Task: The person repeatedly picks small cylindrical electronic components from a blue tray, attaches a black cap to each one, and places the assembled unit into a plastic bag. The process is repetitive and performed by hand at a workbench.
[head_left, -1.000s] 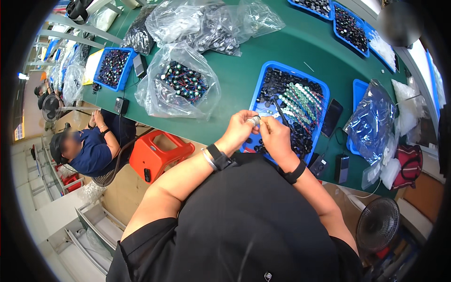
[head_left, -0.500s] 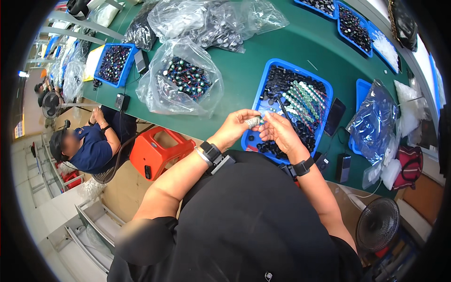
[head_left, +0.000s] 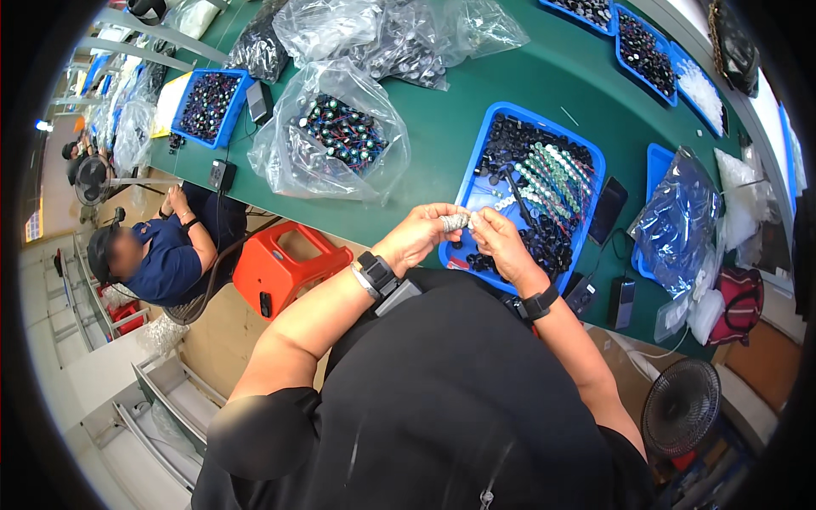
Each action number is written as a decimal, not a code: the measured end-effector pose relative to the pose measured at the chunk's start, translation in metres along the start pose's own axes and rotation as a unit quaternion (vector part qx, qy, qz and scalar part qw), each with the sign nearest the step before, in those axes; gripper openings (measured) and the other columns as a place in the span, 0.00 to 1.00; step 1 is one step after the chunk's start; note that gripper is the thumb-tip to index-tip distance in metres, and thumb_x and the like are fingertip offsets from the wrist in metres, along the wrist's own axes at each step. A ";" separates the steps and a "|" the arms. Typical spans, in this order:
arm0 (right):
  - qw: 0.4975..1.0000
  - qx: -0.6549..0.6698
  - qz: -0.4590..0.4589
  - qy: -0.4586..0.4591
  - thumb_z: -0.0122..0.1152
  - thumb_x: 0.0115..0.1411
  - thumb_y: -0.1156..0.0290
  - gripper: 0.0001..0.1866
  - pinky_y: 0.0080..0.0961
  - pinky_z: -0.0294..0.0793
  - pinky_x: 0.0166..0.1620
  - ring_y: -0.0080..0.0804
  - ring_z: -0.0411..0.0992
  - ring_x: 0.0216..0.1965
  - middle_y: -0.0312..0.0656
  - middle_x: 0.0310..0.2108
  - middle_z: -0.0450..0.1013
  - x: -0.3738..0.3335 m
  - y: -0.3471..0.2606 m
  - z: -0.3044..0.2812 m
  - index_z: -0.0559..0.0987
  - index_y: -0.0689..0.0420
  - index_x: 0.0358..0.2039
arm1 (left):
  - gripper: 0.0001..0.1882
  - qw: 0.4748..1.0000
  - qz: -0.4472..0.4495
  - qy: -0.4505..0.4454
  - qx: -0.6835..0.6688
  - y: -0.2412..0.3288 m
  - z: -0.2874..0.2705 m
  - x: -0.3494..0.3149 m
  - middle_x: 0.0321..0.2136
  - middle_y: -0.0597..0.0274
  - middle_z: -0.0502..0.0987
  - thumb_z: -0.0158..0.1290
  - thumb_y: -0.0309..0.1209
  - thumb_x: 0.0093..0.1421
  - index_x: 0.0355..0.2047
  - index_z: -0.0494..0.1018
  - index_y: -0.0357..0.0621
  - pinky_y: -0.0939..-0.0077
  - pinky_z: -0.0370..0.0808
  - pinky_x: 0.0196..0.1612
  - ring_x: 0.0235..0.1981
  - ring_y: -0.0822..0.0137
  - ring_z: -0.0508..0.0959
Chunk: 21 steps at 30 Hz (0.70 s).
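My left hand (head_left: pixel 421 235) and my right hand (head_left: pixel 503 244) meet fingertip to fingertip over the near left corner of a blue tray (head_left: pixel 469 174). Both are closed in a pinch; whatever lies between them is too small and covered to name. Pale wrapping covers a digit of the left hand. Inside the tray lie many small black round parts (head_left: pixel 510 136) and rows of pale, bead-like pieces with coloured wires (head_left: pixel 557 183). A dark, thin-handled tool (head_left: pixel 515 189) rests among them, close to my right hand.
Left of the tray sits an open clear bag (head_left: pixel 280 161) of small wired parts. A black phone (head_left: pixel 609 209) lies beside the tray's right edge. More blue trays (head_left: pixel 648 78) line the far right. A co-worker (head_left: pixel 170 255) sits at left, near a red stool (head_left: pixel 285 270).
My fingertips have drawn closer together, and the small bluish piece seen between them before is now hidden. The right hand has shifted slightly left and its fingers are more curled.
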State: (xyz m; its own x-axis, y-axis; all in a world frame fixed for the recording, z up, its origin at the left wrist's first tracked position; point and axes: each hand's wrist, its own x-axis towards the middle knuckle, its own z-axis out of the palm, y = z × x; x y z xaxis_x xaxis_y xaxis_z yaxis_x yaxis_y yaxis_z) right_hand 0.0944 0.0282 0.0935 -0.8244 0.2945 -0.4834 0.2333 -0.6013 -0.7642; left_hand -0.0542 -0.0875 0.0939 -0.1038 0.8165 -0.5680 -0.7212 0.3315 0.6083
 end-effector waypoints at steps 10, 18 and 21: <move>0.977 -0.196 -0.037 0.080 0.56 0.62 0.60 0.16 0.18 0.53 0.16 0.18 0.55 0.13 0.30 0.15 0.61 -0.001 -0.012 -0.006 0.69 0.54 0.21 | 0.12 0.997 0.046 0.048 0.036 -0.004 0.003 0.009 0.37 0.60 0.77 0.52 0.26 0.61 0.44 0.71 0.34 0.79 0.76 0.41 0.35 0.73 0.77; 0.762 -0.551 -0.332 0.075 0.60 0.57 0.68 0.12 0.29 0.62 0.20 0.35 0.66 0.14 0.42 0.14 0.68 -0.015 -0.026 0.019 0.73 0.59 0.21 | 0.12 0.990 0.052 0.127 0.026 0.004 0.011 0.013 0.37 0.57 0.77 0.52 0.24 0.60 0.44 0.71 0.33 0.80 0.76 0.40 0.33 0.72 0.78; 0.863 -0.418 -0.222 0.175 0.56 0.60 0.66 0.12 0.29 0.63 0.19 0.34 0.64 0.12 0.41 0.12 0.64 -0.015 -0.024 0.012 0.74 0.59 0.22 | 0.14 0.991 0.055 0.117 0.021 0.007 0.007 0.013 0.37 0.57 0.77 0.51 0.23 0.60 0.46 0.70 0.32 0.80 0.76 0.40 0.33 0.71 0.78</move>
State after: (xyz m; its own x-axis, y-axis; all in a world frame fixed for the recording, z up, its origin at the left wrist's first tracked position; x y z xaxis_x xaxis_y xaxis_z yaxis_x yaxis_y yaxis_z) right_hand 0.0949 0.0297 0.1237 -0.7555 0.6531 -0.0506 0.3454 0.3316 -0.8779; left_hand -0.0559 -0.0715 0.0952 -0.3392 0.7183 -0.6074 -0.6689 0.2699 0.6927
